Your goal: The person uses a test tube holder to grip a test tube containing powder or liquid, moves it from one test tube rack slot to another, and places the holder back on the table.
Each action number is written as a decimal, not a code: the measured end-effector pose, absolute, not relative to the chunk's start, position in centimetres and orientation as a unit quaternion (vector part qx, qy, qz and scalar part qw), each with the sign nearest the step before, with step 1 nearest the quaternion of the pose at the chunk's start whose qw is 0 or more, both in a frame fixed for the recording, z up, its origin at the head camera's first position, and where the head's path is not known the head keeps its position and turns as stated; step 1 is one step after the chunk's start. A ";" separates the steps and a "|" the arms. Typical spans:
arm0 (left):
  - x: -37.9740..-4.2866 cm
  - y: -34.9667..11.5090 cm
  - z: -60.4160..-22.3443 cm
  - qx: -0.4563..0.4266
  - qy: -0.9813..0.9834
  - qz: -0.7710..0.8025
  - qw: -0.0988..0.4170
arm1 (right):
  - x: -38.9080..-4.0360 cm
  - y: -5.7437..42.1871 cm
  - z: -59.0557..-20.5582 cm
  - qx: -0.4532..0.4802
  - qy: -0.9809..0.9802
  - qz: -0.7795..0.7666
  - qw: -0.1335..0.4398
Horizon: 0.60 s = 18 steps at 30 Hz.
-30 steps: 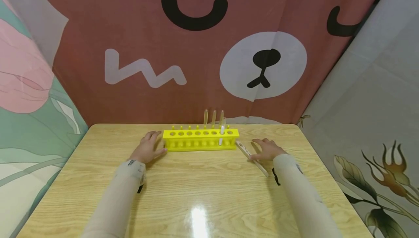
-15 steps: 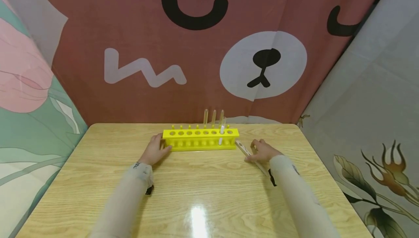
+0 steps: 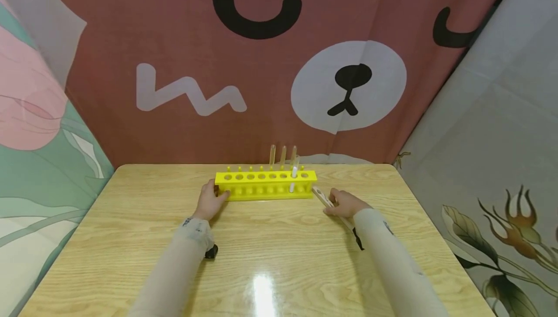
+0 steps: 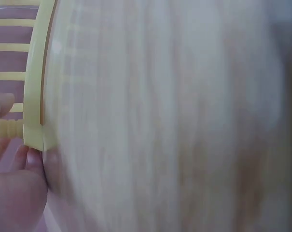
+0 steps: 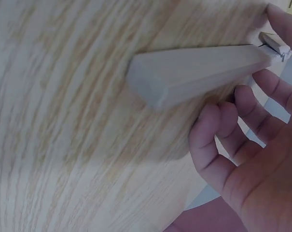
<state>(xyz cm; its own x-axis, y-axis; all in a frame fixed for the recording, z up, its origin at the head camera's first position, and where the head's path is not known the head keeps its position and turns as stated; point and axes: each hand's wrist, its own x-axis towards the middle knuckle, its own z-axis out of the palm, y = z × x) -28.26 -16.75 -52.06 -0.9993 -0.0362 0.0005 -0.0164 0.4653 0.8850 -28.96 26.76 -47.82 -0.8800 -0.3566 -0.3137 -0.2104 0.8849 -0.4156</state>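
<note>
A yellow test tube rack (image 3: 266, 177) stands near the table's back edge. My left hand (image 3: 210, 204) grips its left end, thumb in front and fingers behind; in the left wrist view, fingers (image 4: 27, 162) lie against the end of the rack (image 4: 34, 92). A wooden test tube holder (image 3: 321, 197) lies slantwise to the right of the rack. Over it is my right hand (image 3: 346, 204), thumb and fingers on either side. The right wrist view shows the bent fingers (image 5: 203, 130) close beside the holder (image 5: 203, 72), and a gap between thumb and wood.
Glass test tubes (image 3: 283, 155) rise at the back of the rack. One tube with something white in it (image 3: 294, 172) stands in a hole near the right end. Patterned curtains (image 3: 218, 128) hang behind and beside the wooden table (image 3: 244, 254).
My left hand has moved in to the rack's left end and taken hold of it. My right hand has shifted left, and its thumb and fingers have drawn closer around the holder.
</note>
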 end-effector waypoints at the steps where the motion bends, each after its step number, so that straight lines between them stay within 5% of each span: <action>1: -28.3 -16.7 -52.1 0.019 -0.851 -0.525 0.011 | -29.0 26.8 -47.9 -0.153 0.951 -0.185 0.193; 18: -28.2 -17.0 -52.7 0.047 -0.850 -0.524 0.015 | -28.1 26.3 -47.4 -0.157 0.960 -0.110 0.204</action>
